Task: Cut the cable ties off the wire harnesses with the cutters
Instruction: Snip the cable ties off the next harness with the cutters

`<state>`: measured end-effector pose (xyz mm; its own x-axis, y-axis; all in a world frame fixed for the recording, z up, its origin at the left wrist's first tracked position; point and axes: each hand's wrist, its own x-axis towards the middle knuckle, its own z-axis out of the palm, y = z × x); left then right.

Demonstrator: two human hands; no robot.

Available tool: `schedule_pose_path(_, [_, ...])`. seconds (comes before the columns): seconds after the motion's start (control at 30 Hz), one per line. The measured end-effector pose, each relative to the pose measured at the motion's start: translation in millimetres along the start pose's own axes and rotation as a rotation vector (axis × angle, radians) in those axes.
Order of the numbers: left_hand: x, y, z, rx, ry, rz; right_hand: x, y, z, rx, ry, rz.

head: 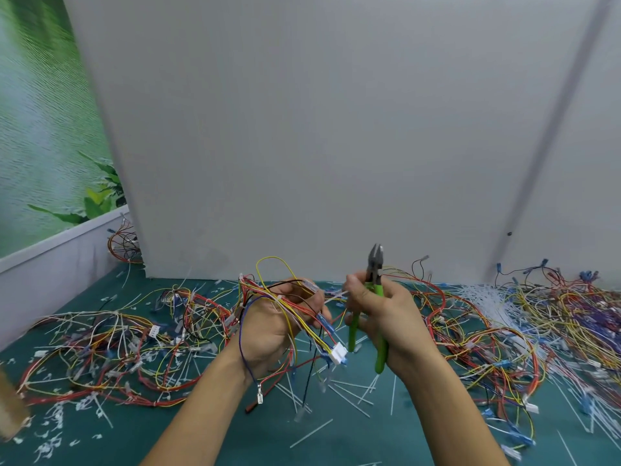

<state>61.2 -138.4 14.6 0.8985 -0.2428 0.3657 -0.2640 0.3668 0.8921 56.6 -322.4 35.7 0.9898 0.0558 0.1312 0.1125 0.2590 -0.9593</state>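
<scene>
Both forearms reach in from the lower edge as a person works over a green worktop (134,432) strewn with wire. The left hand (279,326) is raised above the surface. Its fingers curl round a wire harness (250,287) of red, yellow and blue leads that loops over the wrist and trails down to a white connector (339,353) just beside the palm. Close alongside, the right hand (386,317) wraps its fingers round the green handles of the cutters (375,264), held upright with the metal nose pointing up, above the harness and not touching it. Scattered cut cable ties (349,395) lie as white strips on the worktop beneath the hands. A tangle of loose harnesses (111,344) spreads to the left. A second heap (504,334) sits to the right beside a sheaf of white ties (484,297). A grey panel (336,129) stands upright at the far edge.
</scene>
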Motion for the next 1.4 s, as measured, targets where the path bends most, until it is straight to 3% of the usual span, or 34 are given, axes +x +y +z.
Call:
schedule_pose_path(0.1, [2.7, 0.0, -0.4, -0.039, 0.019, 0.002, 7.0, 0.5, 0.5, 0.547, 0.017, 0.203])
schedule_pose_path(0.23, [5.1, 2.5, -3.4, -0.044, 0.041, 0.02, 13.6, 0.8, -12.3, 0.893, 0.178, 0.37])
schedule_pose_path(0.4, [8.0, 5.4, -11.3, -0.054, 0.037, 0.043, 12.4, -1.3, -18.3, 0.89, 0.148, 0.479])
schedule_pose_path(0.6, [10.1, 5.3, -20.4, -0.017, 0.136, 0.047, 10.0, -1.5, -9.4, 0.935, 0.022, 0.408])
schedule_pose_path(0.93, [14.1, 7.7, -21.8, -0.095, 0.2, 0.109, 1.0, -6.8, 3.8, 0.625, -0.116, 0.489])
schedule_pose_path(1.03, [14.0, 7.0, -24.6, -0.136, 0.215, 0.128, -7.9, -9.8, 10.1, 0.303, -0.193, 0.444])
schedule_pose_path(1.17, [15.3, 7.5, -25.8, -0.16, 0.224, 0.168, -17.1, -16.7, 6.6, -0.424, -0.278, 0.165])
schedule_pose_path(1.23, [15.2, 7.8, -26.3, -0.183, 0.239, 0.172, -18.8, -19.2, 4.1, -0.653, -0.301, 0.069])
schedule_pose_path(1.4, [15.0, 12.8, -27.0, -0.182, 0.261, 0.177, -21.6, -23.3, -1.4, -0.559, -0.435, 0.092])
